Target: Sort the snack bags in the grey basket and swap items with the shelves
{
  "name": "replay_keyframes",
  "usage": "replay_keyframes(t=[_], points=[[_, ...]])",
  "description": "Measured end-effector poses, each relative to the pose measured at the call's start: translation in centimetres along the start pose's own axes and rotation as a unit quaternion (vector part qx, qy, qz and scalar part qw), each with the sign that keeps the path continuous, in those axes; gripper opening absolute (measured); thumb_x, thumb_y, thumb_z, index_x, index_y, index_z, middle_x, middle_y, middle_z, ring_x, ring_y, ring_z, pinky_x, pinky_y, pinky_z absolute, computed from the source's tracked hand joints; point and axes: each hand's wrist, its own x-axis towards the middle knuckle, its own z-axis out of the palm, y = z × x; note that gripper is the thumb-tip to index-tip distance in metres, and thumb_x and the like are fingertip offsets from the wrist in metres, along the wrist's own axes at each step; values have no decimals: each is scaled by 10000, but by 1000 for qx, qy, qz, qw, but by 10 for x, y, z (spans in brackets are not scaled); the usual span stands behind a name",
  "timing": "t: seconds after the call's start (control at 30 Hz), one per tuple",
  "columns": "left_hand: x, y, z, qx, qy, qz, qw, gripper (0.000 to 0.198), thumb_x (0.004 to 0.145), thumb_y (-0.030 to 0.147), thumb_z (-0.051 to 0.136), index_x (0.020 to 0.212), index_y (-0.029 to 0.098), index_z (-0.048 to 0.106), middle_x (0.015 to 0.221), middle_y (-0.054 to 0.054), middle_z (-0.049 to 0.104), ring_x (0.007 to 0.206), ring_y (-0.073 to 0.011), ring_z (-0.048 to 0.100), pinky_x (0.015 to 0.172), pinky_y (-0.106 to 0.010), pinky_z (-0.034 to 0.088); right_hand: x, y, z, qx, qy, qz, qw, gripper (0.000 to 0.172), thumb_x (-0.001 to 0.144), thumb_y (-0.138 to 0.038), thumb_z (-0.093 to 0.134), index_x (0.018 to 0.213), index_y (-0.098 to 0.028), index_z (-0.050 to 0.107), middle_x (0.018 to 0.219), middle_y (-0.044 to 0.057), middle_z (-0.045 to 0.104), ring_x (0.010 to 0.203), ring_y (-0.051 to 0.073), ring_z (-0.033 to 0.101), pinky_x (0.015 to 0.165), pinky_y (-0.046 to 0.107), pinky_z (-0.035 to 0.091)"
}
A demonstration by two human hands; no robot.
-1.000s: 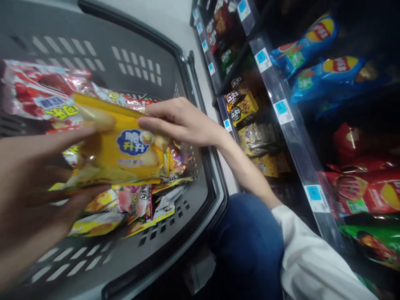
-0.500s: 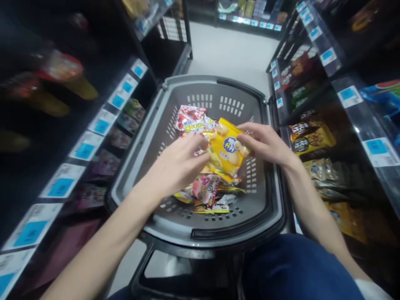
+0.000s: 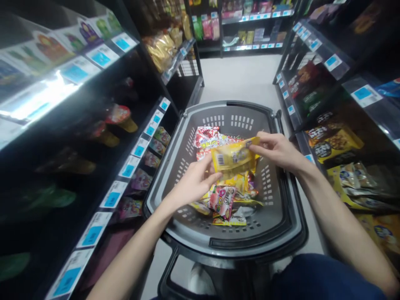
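Note:
Over a grey shopping basket (image 3: 275,216), a yellow snack bag (image 3: 236,157) is held between my two hands, its barcode side facing me. My left hand (image 3: 200,177) pinches the bag's left end, thumb in front. The right end is gripped by my right hand (image 3: 275,151), thumb on the near face. Beneath them in the basket lie several snack packets: a red and white packet (image 3: 206,137) at the far left, a pink packet with peach pictures (image 3: 222,202) nearer me, and yellow packets partly covered by the held bag.
Shelves with blue-and-white price tags (image 3: 128,170) run close along the left. On the right, shelves hold yellow and brown snack bags (image 3: 337,143). Pale floor (image 3: 240,77) leads to another shelf (image 3: 250,46) at the far end. My knee in blue cloth (image 3: 315,275) is beside the basket.
The yellow bag has been turned from its printed front to its barcode side and lies more level. My view has tilted up and shifted left, showing more shelf.

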Motion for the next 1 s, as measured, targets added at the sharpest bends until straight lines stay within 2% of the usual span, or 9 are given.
replay_keyframes(t=[0.1, 0.2, 0.4, 0.73, 1.0], points=[[-1, 6, 4, -91, -124, -68, 986, 311, 968, 446, 648, 983, 139, 701, 806, -57, 730, 690, -159, 668, 637, -257, 509, -1, -1, 1, 9, -32, 19, 999, 437, 962, -583, 681, 787, -182, 704, 810, 22, 592, 706, 122, 532, 589, 254, 423], [-1, 11, 5, -194, -217, -115, 950, 434, 944, 539, 696, 833, 122, 742, 790, -89, 765, 695, -164, 711, 654, -247, 533, -4, -5, 2, 79, -93, 77, 990, 452, 968, -612, 656, 866, -173, 693, 792, 19, 637, 675, 120, 545, 558, 243, 422], [0, 6, 3, -204, -226, -191, 933, 522, 896, 631, 742, 874, 118, 834, 823, -131, 799, 669, -163, 733, 673, -247, 584, -8, -12, 3, 89, -119, 97, 984, 432, 973, -570, 671, 843, -159, 691, 700, 0, 604, 581, 89, 480, 481, 228, 339], [1, 17, 1, -218, -245, -220, 919, 505, 855, 620, 794, 863, 117, 844, 820, -129, 801, 673, -121, 736, 681, -170, 590, -8, -23, 3, 97, -120, 106, 982, 430, 967, -546, 696, 835, -137, 686, 689, -17, 584, 606, 80, 471, 518, 215, 349], [1, 17, 2, -206, -240, -219, 923, 545, 849, 632, 790, 866, 90, 843, 810, -151, 795, 633, -128, 714, 663, -186, 588, -7, -20, 3, 78, -104, 89, 987, 442, 929, -571, 737, 814, -146, 704, 671, -20, 587, 606, 89, 467, 512, 228, 300]])
